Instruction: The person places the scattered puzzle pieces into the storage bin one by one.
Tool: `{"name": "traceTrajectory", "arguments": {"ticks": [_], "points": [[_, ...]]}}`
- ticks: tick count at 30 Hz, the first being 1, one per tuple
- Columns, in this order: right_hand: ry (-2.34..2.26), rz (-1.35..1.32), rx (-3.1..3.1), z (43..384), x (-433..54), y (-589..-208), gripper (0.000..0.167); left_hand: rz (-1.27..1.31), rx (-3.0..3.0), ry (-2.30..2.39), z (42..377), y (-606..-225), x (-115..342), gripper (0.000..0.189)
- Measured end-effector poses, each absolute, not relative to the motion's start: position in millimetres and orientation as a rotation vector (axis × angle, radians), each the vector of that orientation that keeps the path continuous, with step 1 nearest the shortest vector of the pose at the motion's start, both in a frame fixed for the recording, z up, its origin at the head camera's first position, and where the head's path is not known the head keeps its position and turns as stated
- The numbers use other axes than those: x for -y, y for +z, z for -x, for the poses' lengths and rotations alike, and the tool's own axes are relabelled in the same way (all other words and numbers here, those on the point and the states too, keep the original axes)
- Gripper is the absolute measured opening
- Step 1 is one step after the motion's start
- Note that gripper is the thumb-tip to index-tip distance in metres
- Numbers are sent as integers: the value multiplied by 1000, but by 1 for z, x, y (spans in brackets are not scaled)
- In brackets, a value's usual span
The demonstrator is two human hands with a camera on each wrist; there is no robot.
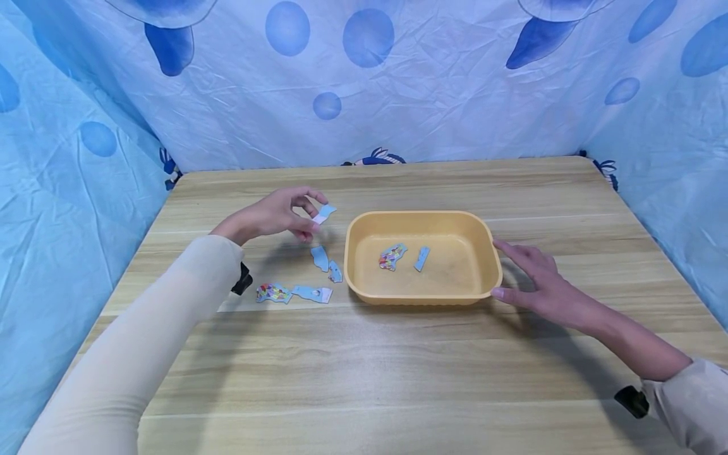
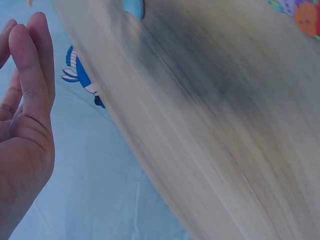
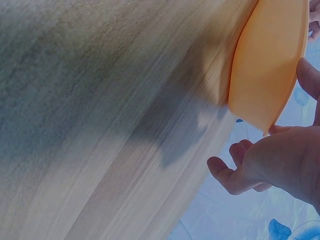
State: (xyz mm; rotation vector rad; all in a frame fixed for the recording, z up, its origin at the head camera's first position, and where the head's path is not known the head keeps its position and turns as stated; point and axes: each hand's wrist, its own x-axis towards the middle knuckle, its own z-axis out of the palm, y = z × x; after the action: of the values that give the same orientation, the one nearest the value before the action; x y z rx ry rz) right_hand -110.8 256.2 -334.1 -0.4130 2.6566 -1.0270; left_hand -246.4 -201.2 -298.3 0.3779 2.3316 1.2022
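Closest to us are the pale wood of the table (image 1: pixel 370 379) and our two sleeves, the left (image 1: pixel 153 347) and the right (image 1: pixel 691 395). A little farther, left of the tray (image 1: pixel 423 298), lie a patterned piece (image 1: pixel 273 293) and a pale-ended piece (image 1: pixel 311 294), their ends meeting or nearly so; we cannot tell which. The tray is yellow, round-cornered and sits flat. Our right hand (image 1: pixel 546 285) touches its right end with spread thumb and a fingertip, the other fingers loosely bent and grasping nothing. Beside the tray's left wall lie a small piece (image 1: pixel 335 272) and a plain blue piece (image 1: pixel 320 258). Inside the tray are a many-coloured piece (image 1: pixel 392 256) and a narrow piece (image 1: pixel 421 258), apart from each other.

Farther on, our left hand (image 1: pixel 280 212) pinches the held piece (image 1: pixel 325 213) between thumb and fingertips, seemingly raised above the table, near the tray's far left corner. We judge the step to be shifting this piece while the right hand steadies the tray. Its destination we cannot tell; the next move probably calls for a steady pinch, a low placement and a clean release. The held piece looks thin, light blue with a pale end. Beyond hangs a blue-spotted curtain (image 1: pixel 370 114).
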Motion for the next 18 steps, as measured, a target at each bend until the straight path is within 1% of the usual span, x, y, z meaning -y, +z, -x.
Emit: {"name": "traceTrajectory", "arguments": {"ticks": [11, 18], "points": [[-1040, 403, -2640, 112, -255, -331, 84, -434, -2288, 1206, 246, -286, 187, 50], [-1040, 403, -2637, 113, -256, -330, 84, -526, -2258, 1188, 241, -277, 165, 49]]}}
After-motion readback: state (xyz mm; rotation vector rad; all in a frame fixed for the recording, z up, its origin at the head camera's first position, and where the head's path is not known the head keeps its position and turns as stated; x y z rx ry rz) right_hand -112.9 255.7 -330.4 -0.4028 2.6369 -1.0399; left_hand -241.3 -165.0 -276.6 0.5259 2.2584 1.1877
